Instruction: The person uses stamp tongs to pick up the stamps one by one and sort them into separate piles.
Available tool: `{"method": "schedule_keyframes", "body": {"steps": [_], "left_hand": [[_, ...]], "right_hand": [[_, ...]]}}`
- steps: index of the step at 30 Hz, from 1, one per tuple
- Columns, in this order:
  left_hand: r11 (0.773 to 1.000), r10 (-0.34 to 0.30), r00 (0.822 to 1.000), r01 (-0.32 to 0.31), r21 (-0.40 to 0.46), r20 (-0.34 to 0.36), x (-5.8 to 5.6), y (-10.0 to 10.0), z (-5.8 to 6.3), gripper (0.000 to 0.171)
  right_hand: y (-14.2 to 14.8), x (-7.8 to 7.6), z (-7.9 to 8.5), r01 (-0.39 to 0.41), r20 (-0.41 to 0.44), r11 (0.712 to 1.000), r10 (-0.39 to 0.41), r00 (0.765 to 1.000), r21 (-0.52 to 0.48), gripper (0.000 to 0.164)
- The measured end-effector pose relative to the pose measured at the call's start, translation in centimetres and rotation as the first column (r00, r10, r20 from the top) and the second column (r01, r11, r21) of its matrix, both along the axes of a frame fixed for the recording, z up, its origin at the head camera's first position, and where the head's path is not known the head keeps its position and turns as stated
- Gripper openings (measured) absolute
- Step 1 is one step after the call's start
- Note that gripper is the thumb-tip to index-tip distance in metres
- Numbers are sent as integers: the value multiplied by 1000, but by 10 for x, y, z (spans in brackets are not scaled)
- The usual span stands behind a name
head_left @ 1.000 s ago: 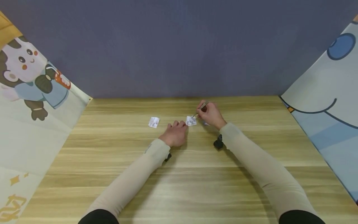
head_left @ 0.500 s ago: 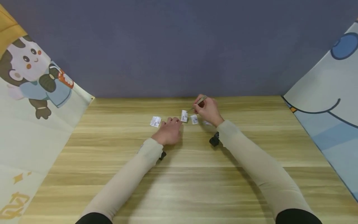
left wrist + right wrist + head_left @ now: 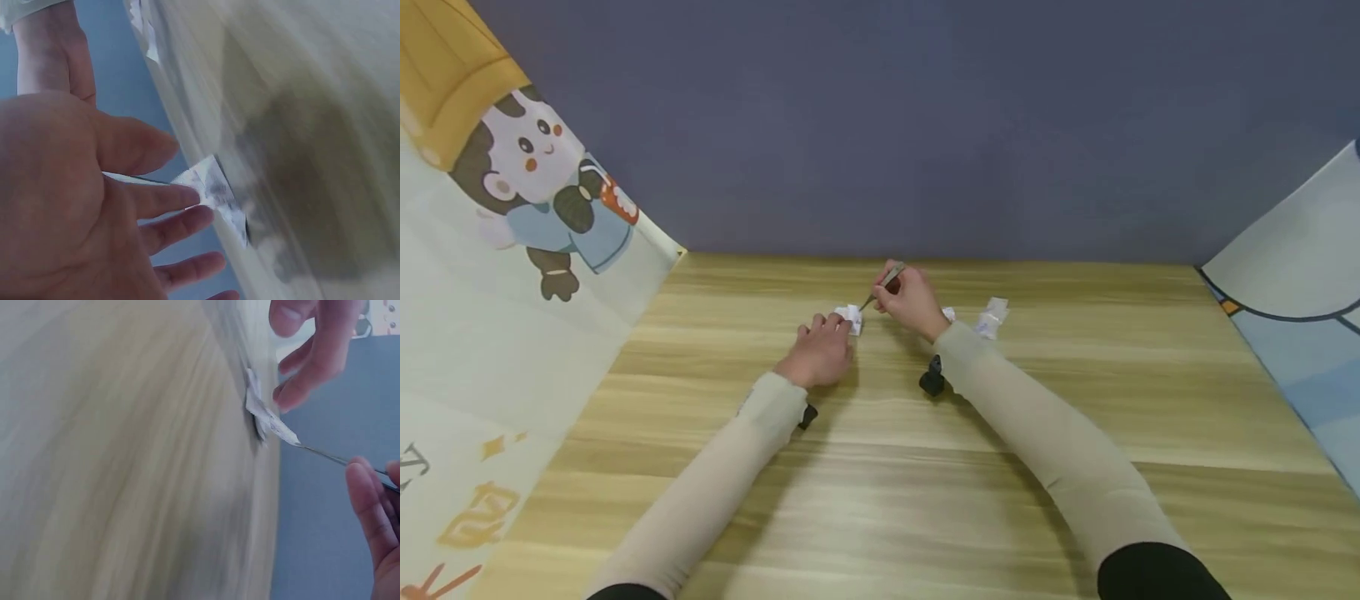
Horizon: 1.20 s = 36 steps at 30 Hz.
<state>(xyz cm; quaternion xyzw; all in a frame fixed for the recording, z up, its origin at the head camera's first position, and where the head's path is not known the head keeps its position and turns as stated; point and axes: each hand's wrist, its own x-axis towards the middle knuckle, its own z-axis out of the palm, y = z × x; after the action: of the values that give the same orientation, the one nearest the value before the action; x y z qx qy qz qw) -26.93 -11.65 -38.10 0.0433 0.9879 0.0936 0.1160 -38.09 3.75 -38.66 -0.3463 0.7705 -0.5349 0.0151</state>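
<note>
My right hand [image 3: 913, 304] pinches slim metal tweezers [image 3: 882, 286] between thumb and fingers. In the right wrist view the tweezer tips meet the edge of a small white printed packet [image 3: 282, 430], raised at a slant. It overlaps another white piece lower down on the table. My left hand [image 3: 817, 352] reaches in from the near left, its fingers extended and spread. Its fingertips [image 3: 199, 215] lie right at the white packet [image 3: 215, 184] in the left wrist view. The palm is bare.
Two groups of white packets lie right of the hands: a bit of one [image 3: 950, 313] shows past the right wrist, and a cluster [image 3: 992, 318] sits beyond it. A dark panel [image 3: 880, 133] rises behind the wooden table [image 3: 865, 500]. Printed walls flank both sides.
The right hand with the tweezers has moved left, carrying a packet from the middle to the leftmost one. The left hand has shifted left too. The head view has turned left.
</note>
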Motion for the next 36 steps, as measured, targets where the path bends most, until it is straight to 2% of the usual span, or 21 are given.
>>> {"method": "schedule_keyframes", "body": {"steps": [6, 13, 17, 21, 25, 30, 33, 36], "left_hand": [[1000, 3, 999, -2, -30, 38, 0, -3, -6, 49], [1000, -9, 999, 10, -29, 37, -5, 1, -8, 50], [1000, -2, 999, 2, -9, 44, -8, -1, -6, 55], [1000, -6, 999, 6, 5, 40, -10, -2, -3, 59], [998, -57, 998, 56, 37, 11, -17, 13, 1, 54], [984, -172, 985, 172, 39, 12, -26, 47, 6, 52], [973, -228, 973, 227, 25, 32, -31, 68, 6, 52], [966, -257, 965, 256, 17, 52, -36, 85, 4, 52]], "right_hand": [[-15, -1, -7, 24, 32, 999, -25, 999, 43, 7], [-12, -3, -5, 77, 29, 995, -80, 996, 70, 7], [-3, -5, 1, 113, 13, 991, -115, 993, 64, 6], [20, -13, 9, 146, -10, 988, -145, 989, 58, 3], [59, -24, 15, 170, 0, 982, -170, 985, 80, 6], [105, -34, 13, 177, 27, 976, -181, 983, 125, 9], [121, -37, 10, 197, 32, 967, -205, 978, 162, 9], [129, -38, 9, 213, 32, 954, -224, 974, 209, 7]]}}
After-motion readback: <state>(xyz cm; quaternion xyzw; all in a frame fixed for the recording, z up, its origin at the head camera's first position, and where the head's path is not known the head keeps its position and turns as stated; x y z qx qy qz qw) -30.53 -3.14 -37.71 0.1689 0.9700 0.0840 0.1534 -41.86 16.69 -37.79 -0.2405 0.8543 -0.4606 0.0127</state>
